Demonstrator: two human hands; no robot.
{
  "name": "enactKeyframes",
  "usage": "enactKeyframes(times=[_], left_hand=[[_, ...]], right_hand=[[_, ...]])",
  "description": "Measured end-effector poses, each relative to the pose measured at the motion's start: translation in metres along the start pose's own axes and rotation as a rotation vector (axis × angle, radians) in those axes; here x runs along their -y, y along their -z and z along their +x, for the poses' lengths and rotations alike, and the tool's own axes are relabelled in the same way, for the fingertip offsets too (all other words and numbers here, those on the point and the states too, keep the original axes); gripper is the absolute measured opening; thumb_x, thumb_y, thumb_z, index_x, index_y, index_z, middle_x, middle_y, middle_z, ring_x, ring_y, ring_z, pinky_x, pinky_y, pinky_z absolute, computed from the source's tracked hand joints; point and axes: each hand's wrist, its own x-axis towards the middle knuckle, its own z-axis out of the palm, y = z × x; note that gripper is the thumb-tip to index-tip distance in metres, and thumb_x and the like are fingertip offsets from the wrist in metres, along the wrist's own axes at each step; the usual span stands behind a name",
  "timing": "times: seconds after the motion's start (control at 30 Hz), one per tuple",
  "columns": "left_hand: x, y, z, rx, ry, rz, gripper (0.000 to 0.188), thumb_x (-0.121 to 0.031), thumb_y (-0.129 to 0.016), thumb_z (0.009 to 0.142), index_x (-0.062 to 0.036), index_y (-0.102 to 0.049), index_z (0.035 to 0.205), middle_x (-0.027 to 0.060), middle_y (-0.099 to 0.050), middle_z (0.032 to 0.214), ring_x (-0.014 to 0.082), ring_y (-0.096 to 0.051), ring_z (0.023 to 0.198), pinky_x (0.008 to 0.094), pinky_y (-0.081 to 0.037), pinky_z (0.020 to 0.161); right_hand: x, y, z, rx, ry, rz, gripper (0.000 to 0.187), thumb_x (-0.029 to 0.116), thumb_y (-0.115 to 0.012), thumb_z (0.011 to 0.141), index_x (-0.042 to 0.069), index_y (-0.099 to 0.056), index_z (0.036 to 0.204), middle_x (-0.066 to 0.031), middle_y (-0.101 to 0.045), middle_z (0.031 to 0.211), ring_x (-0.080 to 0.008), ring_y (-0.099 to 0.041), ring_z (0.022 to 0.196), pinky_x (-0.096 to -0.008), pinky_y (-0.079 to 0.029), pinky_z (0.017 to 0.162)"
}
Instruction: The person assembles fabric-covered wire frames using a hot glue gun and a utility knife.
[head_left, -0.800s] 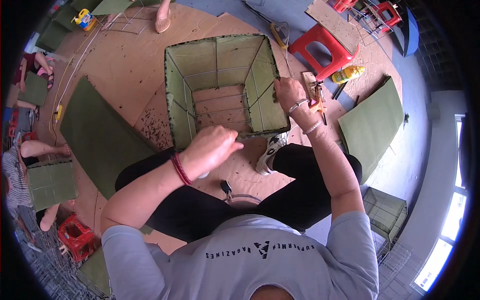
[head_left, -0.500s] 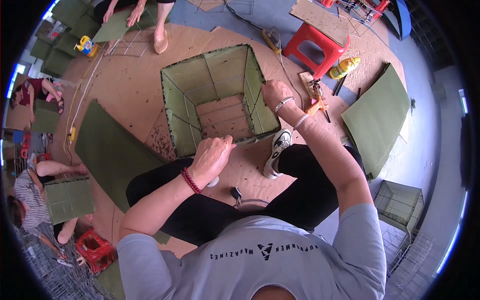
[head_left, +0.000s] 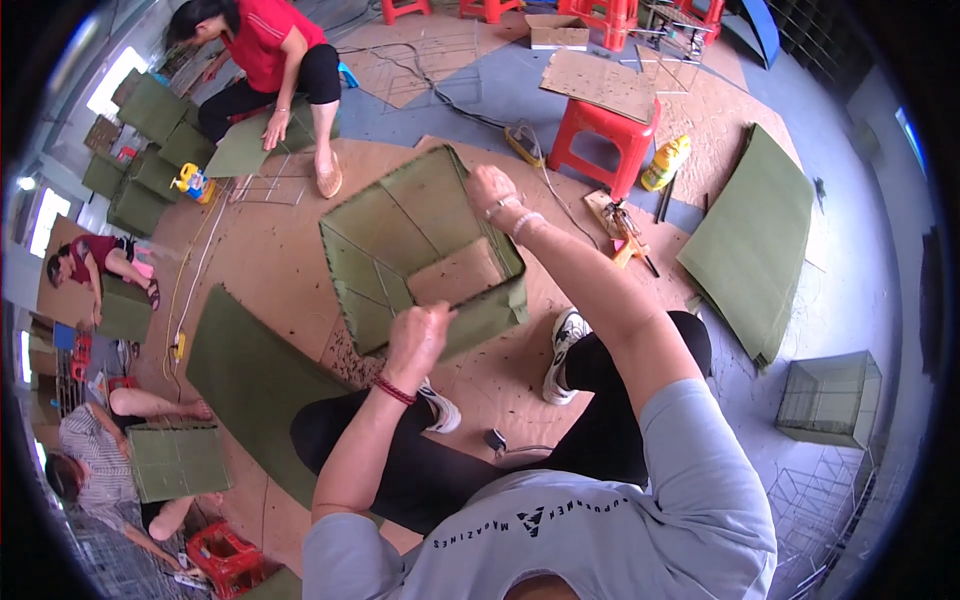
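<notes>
An open box (head_left: 440,330) of green sheet over a wire frame stands tilted in front of me, with thin wires running across its inside and a cardboard-coloured opening low in it. My left hand (head_left: 418,338) is closed on its near rim, knuckles up. My right hand (head_left: 493,190) grips the right rim near the far corner, with fingertips partly hidden behind the edge. The rim looks dark and ragged.
A loose green sheet (head_left: 260,380) lies by my left leg, and stacked green sheets (head_left: 755,250) lie at right. A red stool (head_left: 605,140), yellow bottle (head_left: 666,163) and orange-handled glue gun (head_left: 628,245) stand nearby. Co-workers sit at left, one in a red shirt (head_left: 270,45).
The box has tipped, so part of its near outer side now shows. Both hands stay on its rim and have shifted with it. The whole view has swung upward a little.
</notes>
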Motion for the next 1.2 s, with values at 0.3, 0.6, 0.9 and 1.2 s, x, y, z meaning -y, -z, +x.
enactKeyframes(times=[0.3, 0.6, 0.9, 1.2], left_hand=[[0.019, -0.078, 0.019, 0.116, -0.048, 0.149, 0.008, -0.011, -0.052, 0.084, -0.0035, -0.053, 0.081, 0.0157, -0.062, 0.075, 0.0325, -0.062, 0.068, 0.0402, -0.050, 0.059], [0.030, -0.099, 0.002, 0.281, 0.082, 0.115, 0.031, -0.016, -0.046, 0.087, 0.0003, -0.051, 0.114, 0.0180, -0.063, 0.086, 0.0333, -0.062, 0.081, 0.0413, -0.050, 0.070], [0.014, -0.075, 0.020, 0.224, 0.001, -0.377, 0.039, -0.013, -0.062, 0.080, 0.0005, -0.051, 0.115, 0.0173, -0.058, 0.108, 0.0331, -0.058, 0.095, 0.0376, -0.048, 0.081], [-0.003, -0.071, 0.040, 0.154, 0.094, -0.131, 0.029, -0.010, -0.054, 0.086, -0.0005, -0.052, 0.113, 0.0155, -0.058, 0.099, 0.0325, -0.058, 0.090, 0.0388, -0.047, 0.073]], right_hand=[[-0.037, 0.001, 0.009, -0.235, 0.209, 0.185, 0.016, 0.013, -0.052, 0.080, -0.001, -0.056, 0.086, -0.0255, -0.059, 0.076, -0.0403, -0.059, 0.074, -0.0487, -0.046, 0.066], [-0.059, 0.007, -0.017, 0.024, 0.127, 0.083, 0.025, 0.023, -0.051, 0.084, -0.001, -0.057, 0.084, -0.0251, -0.061, 0.078, -0.0405, -0.059, 0.080, -0.0471, -0.046, 0.071], [-0.116, 0.008, -0.047, 0.043, 0.027, 0.902, 0.046, 0.041, -0.048, 0.091, 0.002, -0.054, 0.115, -0.0144, -0.066, 0.090, -0.0237, -0.063, 0.081, -0.0341, -0.049, 0.072], [-0.390, -0.195, -0.227, -0.647, -0.960, 0.130, 0.048, 0.036, -0.066, 0.078, -0.001, -0.054, 0.106, -0.0184, -0.063, 0.084, -0.0316, -0.061, 0.077, -0.0391, -0.048, 0.070]])
